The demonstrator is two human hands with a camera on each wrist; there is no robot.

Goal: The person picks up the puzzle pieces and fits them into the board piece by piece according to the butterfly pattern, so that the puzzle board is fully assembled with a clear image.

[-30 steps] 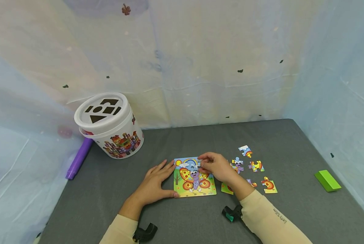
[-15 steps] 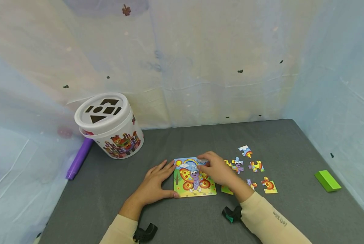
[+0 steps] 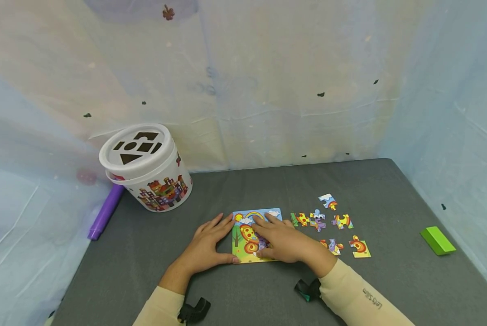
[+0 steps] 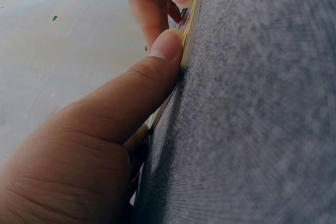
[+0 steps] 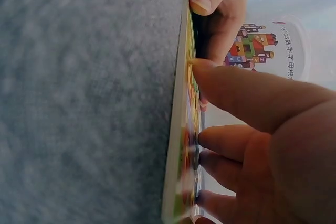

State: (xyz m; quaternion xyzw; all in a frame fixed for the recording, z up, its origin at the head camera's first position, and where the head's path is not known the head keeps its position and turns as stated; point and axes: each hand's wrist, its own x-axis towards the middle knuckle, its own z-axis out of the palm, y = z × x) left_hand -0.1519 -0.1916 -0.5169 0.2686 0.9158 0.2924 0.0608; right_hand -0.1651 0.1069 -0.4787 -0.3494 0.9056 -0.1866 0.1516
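A square butterfly picture puzzle [image 3: 243,251] lies flat on the grey table. Along its left side rests my left hand [image 3: 208,246], fingertips at the upper left corner and thumb at the lower left. In the left wrist view, the left thumb [image 4: 165,45] touches the board's edge. My right hand [image 3: 286,240] is spread over the board's right half and hides much of the butterfly. Seen from the right wrist, the right fingertips [image 5: 207,140] touch the picture's surface. Several loose jigsaw pieces [image 3: 343,222] lie to the right, some partly behind the right forearm.
A white bucket [image 3: 145,167] with shape holes in its lid stands at the back left, a purple stick-like object [image 3: 106,215] beside it. A green block [image 3: 438,241] lies near the table's right edge. Plastic sheeting [image 3: 267,90] hangs behind the table.
My right hand has gone from working with its fingertips at the board's upper right to lying spread across it, lower and further left. My left hand has stayed put.
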